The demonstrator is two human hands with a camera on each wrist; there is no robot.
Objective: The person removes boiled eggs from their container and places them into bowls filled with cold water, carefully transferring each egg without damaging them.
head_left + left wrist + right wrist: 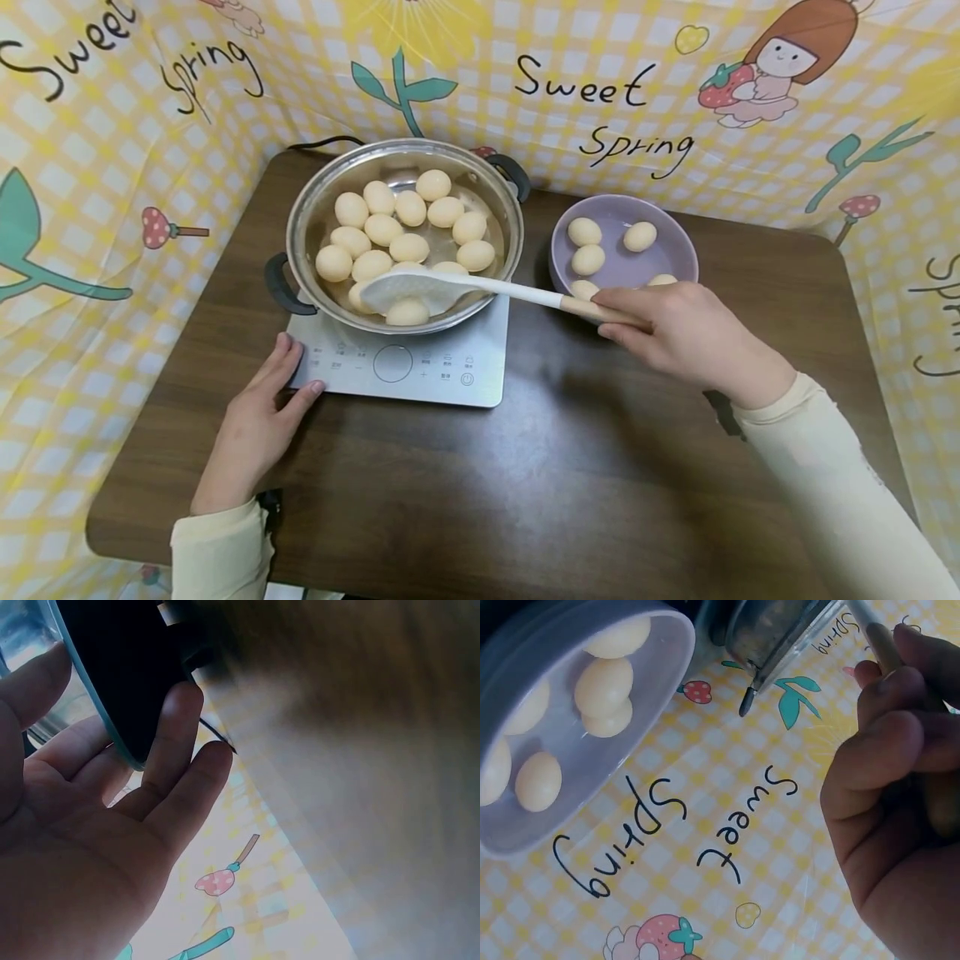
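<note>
My right hand grips the wooden handle of a white ladle, its fingers curled round it in the right wrist view. The ladle's head lies inside a steel pot among many pale eggs; one egg shows right at the head's near edge. The pot stands on a silver induction cooktop. My left hand holds the cooktop's front-left corner, thumb at the front edge and fingers along the left side. In the left wrist view, fingers bend around the dark underside's corner.
A purple bowl with several eggs stands right of the pot, partly behind my right hand. The pot has black side handles. A black cord runs behind it. Patterned cloth walls the brown table at back and sides.
</note>
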